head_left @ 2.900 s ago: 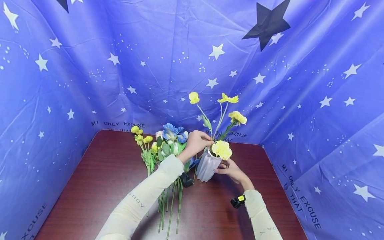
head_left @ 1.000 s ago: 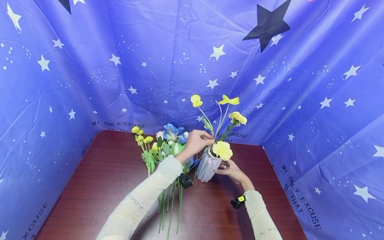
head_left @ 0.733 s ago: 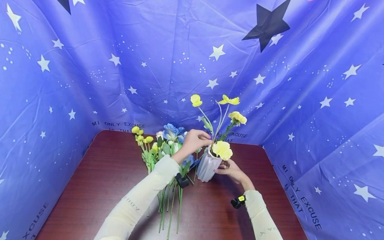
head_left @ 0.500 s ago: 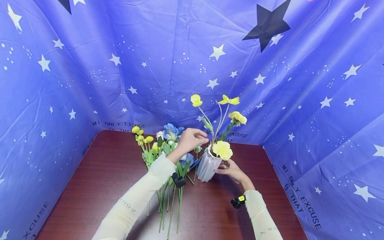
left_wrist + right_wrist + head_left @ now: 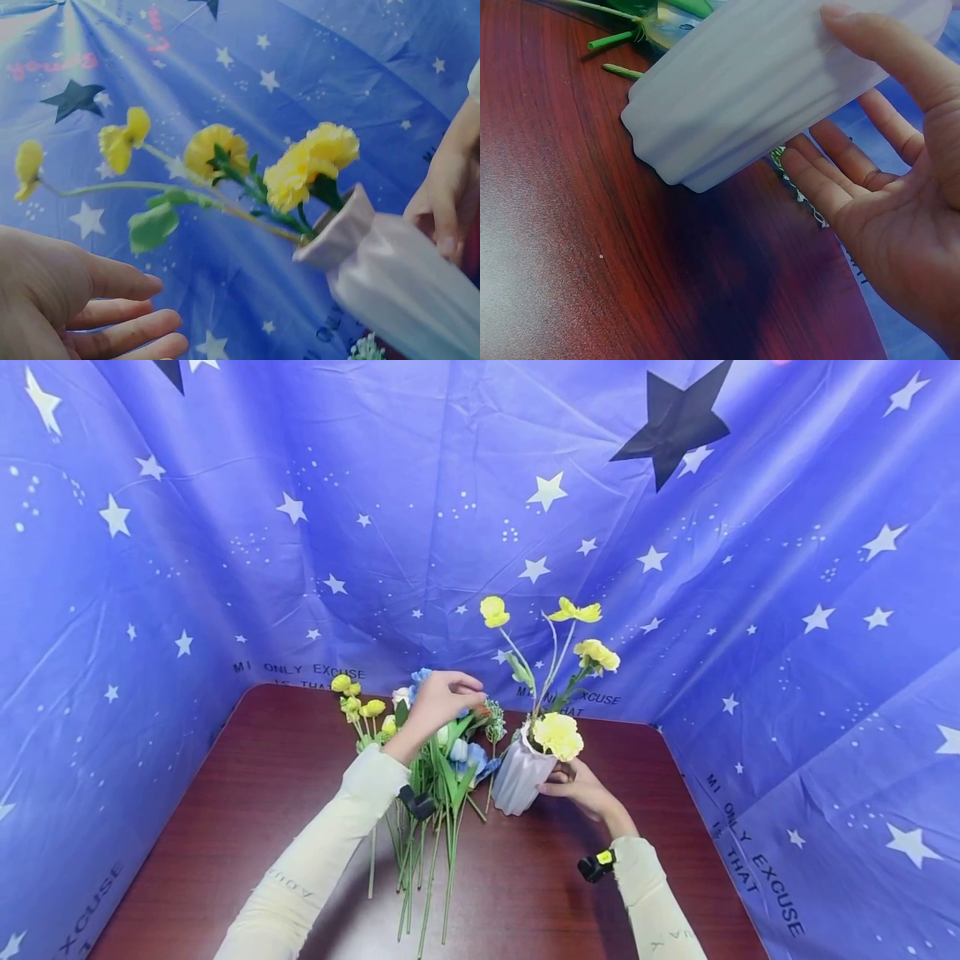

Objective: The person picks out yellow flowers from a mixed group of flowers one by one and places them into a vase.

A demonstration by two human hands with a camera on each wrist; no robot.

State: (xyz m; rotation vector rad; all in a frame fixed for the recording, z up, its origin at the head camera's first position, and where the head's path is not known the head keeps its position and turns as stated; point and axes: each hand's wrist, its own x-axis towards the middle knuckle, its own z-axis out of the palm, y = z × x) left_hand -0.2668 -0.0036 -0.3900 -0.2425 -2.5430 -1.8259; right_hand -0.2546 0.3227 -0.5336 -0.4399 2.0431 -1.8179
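A pale ribbed vase point(image 5: 517, 777) stands on the table, holding several yellow flowers point(image 5: 558, 737) at different heights. My right hand point(image 5: 588, 789) grips the vase from the right; in the right wrist view its thumb point(image 5: 885, 45) lies on the near side and the other fingers reach behind. Left of the vase, my left hand point(image 5: 441, 703) hovers over a pile of loose flowers point(image 5: 459, 760). Its fingers are loosely extended in the left wrist view, apart from the flower stems point(image 5: 247, 214), and nothing shows in it. The stems' lower ends are hidden inside the vase.
Blue, white and yellow blooms lie in the pile, their long green stems point(image 5: 427, 877) pointing toward the front edge. A green sprig point(image 5: 492, 722) lies close to the vase's left side. Blue star-printed cloth point(image 5: 420, 527) surrounds the dark red table point(image 5: 262, 793).
My left hand has let go of a stem at the vase's mouth and moved left over the pile. The right hand keeps its place on the vase.
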